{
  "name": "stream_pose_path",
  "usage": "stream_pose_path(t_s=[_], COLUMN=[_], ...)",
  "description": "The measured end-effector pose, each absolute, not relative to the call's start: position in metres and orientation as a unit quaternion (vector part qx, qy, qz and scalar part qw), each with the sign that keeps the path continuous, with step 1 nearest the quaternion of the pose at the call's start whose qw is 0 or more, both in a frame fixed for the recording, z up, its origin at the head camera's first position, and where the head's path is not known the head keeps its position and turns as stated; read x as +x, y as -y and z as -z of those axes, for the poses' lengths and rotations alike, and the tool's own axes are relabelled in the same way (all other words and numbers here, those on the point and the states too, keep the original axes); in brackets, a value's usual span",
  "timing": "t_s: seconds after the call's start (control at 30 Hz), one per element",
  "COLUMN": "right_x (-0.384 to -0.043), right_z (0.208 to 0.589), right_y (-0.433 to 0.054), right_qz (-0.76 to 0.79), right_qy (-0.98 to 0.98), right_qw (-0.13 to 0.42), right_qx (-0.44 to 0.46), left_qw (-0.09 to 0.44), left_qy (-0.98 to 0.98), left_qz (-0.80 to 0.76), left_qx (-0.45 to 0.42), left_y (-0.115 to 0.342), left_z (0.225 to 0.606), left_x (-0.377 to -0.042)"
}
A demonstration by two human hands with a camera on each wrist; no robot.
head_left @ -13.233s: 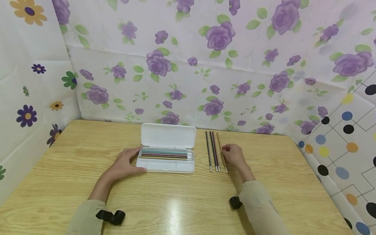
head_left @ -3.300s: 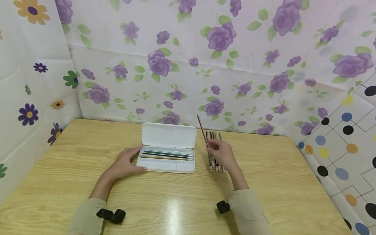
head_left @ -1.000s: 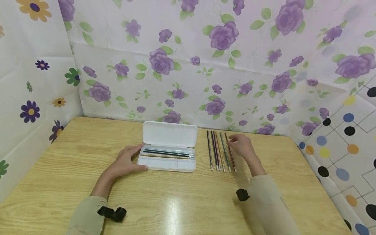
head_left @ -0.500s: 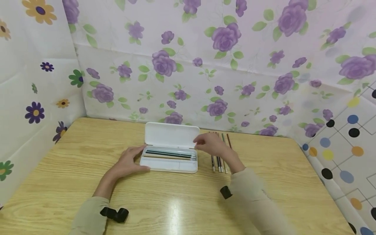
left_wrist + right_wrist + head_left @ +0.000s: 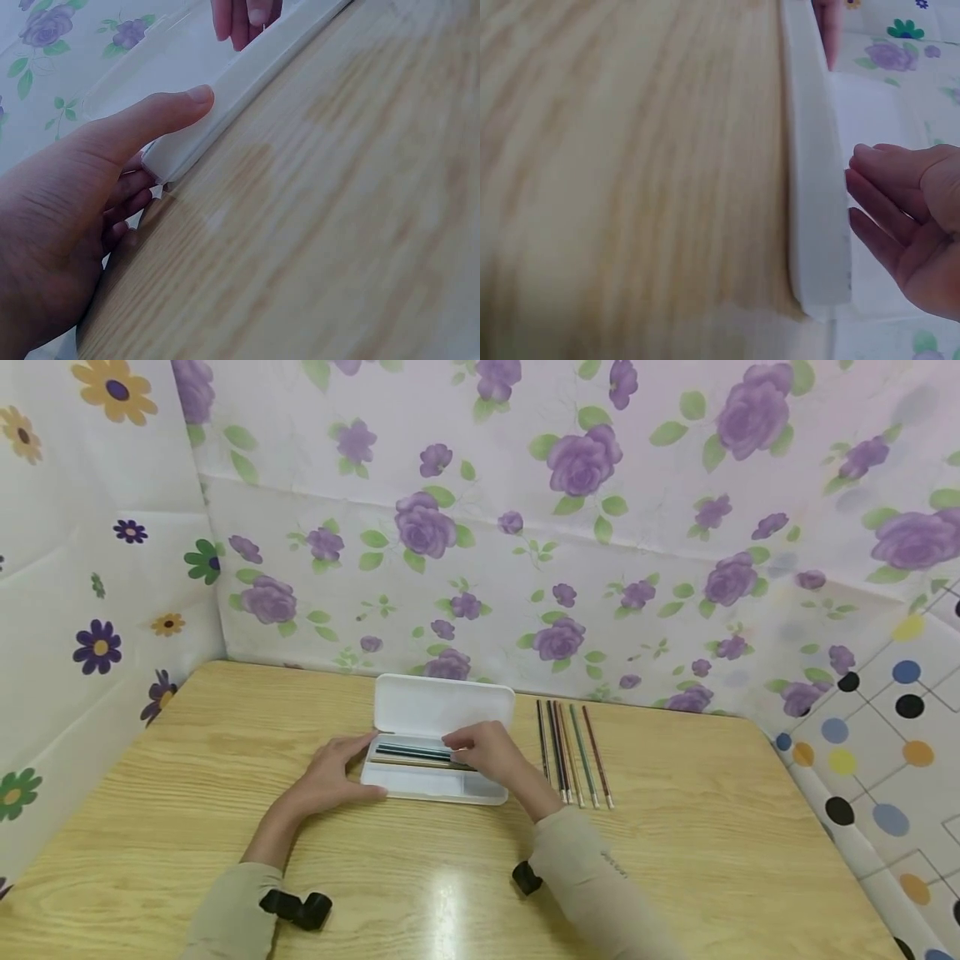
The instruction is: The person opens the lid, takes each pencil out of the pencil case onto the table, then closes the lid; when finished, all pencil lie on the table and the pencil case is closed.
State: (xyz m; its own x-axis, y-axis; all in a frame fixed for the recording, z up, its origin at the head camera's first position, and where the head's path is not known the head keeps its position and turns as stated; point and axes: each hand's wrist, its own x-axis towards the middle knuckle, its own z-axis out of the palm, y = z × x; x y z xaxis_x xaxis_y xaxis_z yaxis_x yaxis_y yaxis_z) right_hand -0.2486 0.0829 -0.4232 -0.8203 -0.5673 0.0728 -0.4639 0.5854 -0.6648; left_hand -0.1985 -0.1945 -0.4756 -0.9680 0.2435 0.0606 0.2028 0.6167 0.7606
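Observation:
A white pencil case [image 5: 412,787] lies with its lid raised on the table. Inside are dark teal pencils [image 5: 405,752] and a yellow pencil [image 5: 397,763]. My left hand [image 5: 326,781] grips the case's left end, its thumb on the front wall in the left wrist view and the other fingers round the end. My right hand [image 5: 491,756] is over the right part of the case, covering the pencils' eraser ends. In the right wrist view its loosely bent fingers [image 5: 881,202] are just above the rim with nothing visible between them.
Right of the case several pencils lie side by side, among them a teal pencil [image 5: 583,756] and a dark red pencil [image 5: 597,756] at the outer end. Behind the wooden table [image 5: 375,877] hangs a flowered sheet [image 5: 487,568].
Since the oldest frame, the case holds fewer pencils and the row has grown to the right. The dark red pencil was released there, and my right hand has moved left into the case.

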Motion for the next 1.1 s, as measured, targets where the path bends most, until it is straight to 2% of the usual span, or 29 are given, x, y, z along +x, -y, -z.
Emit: stream_pose_path(t_s=[0.33,0.83,1.1], right_x=[-0.248,-0.248,-0.248], right_z=[0.436,0.429,0.429], right_y=[-0.077,-0.061,-0.061], right_qz=[0.291,0.070,0.097], right_qy=[-0.904,-0.927,-0.932], right_qw=[0.048,-0.007,-0.011], right_qx=[-0.310,-0.368,-0.350], left_qw=[0.033,0.032,0.030], left_qy=[-0.897,-0.898,-0.897], left_qz=[-0.423,-0.420,-0.422], left_qx=[0.122,0.125,0.131], left_y=[0.191,0.196,0.194], left_z=[0.474,0.474,0.473], left_x=[-0.199,-0.200,-0.199])
